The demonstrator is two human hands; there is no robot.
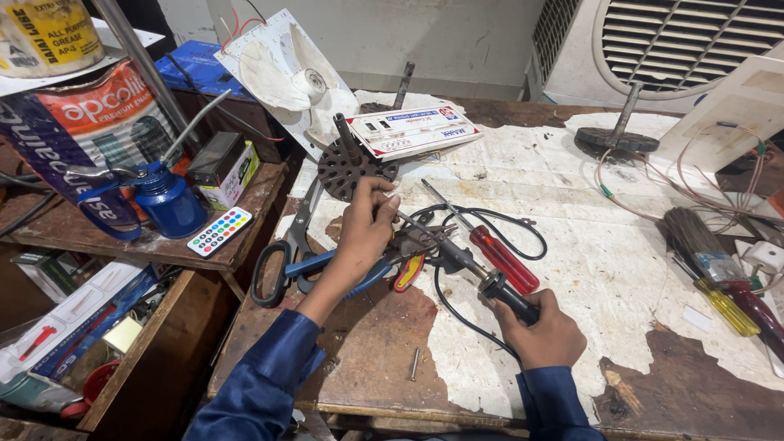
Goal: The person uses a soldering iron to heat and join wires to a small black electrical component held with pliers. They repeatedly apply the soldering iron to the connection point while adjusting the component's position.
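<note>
Hands: two, right [543,331] gripping one soldering iron [482,278]

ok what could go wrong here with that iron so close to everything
1. The iron in the right hand points toward the left hand; a slip could burn the fingers.
2. Its black cord loops near the tip and may scorch.
3. Scissors and screwdriver crowd the spot.

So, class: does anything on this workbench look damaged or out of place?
Yes. The bench's white covering is torn and peeled, baring brown wood near the right hand. A loose screw lies on the bare wood between the arms.
</note>
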